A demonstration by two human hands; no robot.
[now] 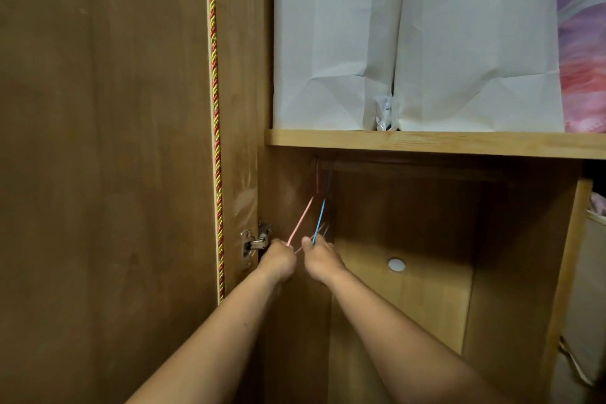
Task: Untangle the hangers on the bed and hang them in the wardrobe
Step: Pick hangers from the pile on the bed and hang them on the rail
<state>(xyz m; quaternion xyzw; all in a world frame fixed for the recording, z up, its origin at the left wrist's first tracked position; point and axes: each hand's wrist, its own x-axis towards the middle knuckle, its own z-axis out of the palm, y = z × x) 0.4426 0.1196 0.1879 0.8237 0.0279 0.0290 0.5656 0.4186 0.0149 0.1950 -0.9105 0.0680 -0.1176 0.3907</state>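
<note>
1. Left hand (pixel 279 260) curled round the lower end of a pink hanger (pixel 301 222), fingers closed tight on the thin wire.
2. Right hand (pixel 320 258) just beside it, nearly touching, fingers and thumb closed on a blue hanger (pixel 319 221).
3. Both hangers rising from the two grips, up and slightly right, into the dark space under the wooden shelf (pixel 426 143); tops faint in shadow, hooks too dim to make out.
4. More thin wires crossing between and just right of the two hands, too blurred to count.
5. Metal hinge (pixel 253 244) immediately left of the left hand, fixed to the open wardrobe door (pixel 105 141).
6. Red and gold twisted cord (pixel 215 108) running up the door edge, left of and above the grips.
7. Round white disc (pixel 396 265) on the back panel, right of the right hand.
8. White paper bags (pixel 410 36) standing on the shelf, well above the hands; small tan printed mark on the upper left of one bag, not readable.
9. Pink patterned cloth (pixel 582 52) at the far right, beside the bags.
</note>
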